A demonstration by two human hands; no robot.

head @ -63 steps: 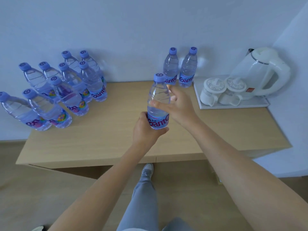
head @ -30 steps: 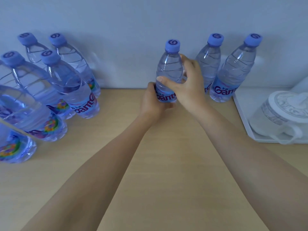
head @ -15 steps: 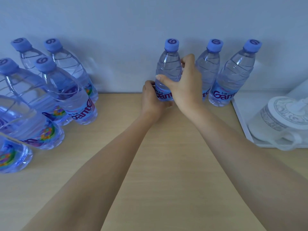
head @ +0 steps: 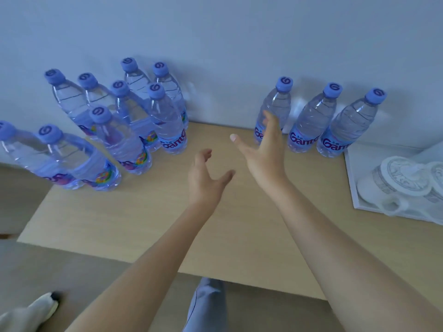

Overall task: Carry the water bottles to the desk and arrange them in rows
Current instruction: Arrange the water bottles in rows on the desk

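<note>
Three clear water bottles with blue caps stand in a row against the wall on the wooden desk [head: 143, 219]: the left one [head: 278, 106], the middle one [head: 311, 121] and the right one [head: 347, 125]. My right hand [head: 263, 152] hovers open just in front of the left bottle, fingers spread, holding nothing. My left hand [head: 206, 178] is open over the desk, lower and to the left, also empty. A cluster of several more bottles [head: 119, 130] stands at the desk's back left.
A white tray [head: 352, 173] with lidded white cups [head: 402, 183] sits at the right edge of the desk. The desk's front edge runs below my forearms, with floor, my trouser leg [head: 208, 305] and a shoe [head: 36, 310] beneath.
Both hands have let go of the bottle, which now stands as the left one of the row of three. The hands have drawn back toward me, open.
</note>
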